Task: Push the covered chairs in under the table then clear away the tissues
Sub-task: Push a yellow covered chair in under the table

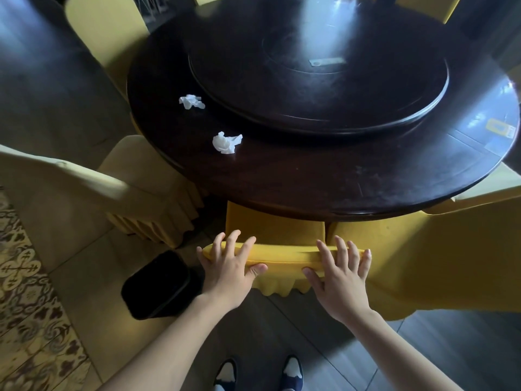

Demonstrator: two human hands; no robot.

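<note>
Covered chair [275, 253] backrest top under left hand [225, 270], right hand [341, 280]; fingers straight.

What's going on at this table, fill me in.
A person stands at a round dark table with both hands on the top of a yellow chair's backrest: left hand at one end, right hand at the other, fingers draped over the edge. Its seat is partly under the table. Two crumpled tissues lie untouched on the tabletop. A black bin stands on the floor to the left.
</note>
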